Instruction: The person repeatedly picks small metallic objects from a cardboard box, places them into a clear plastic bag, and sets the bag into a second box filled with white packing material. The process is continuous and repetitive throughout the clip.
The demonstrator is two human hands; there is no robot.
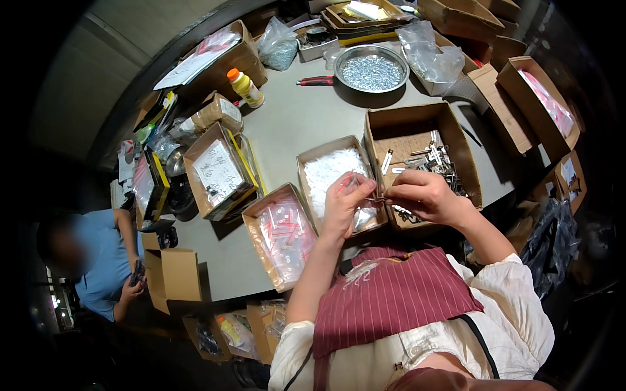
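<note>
My left hand (349, 203) is closed on a small clear plastic bag (362, 219) with a reddish edge, above the box of white pieces (332, 166). Close beside it, my right hand (427, 195) pinches at a small thin piece near the bag's edge, too small to make out. Under and beyond my right hand stands a cardboard box (386, 124) with a loose heap of metal clip-like parts (432, 156), some white, some dark. Left of my hands a shallow box (255, 251) holds clear red-lined bags (285, 234) with small white round pieces.
A red-handled pan (372, 70) of small shiny metal parts sits farther back. An orange-capped yellow bottle (246, 88) stands at the back left, near a box with a written sheet (215, 171). Open cartons (535, 104) crowd the right. A person in blue (104, 260) is at the left.
</note>
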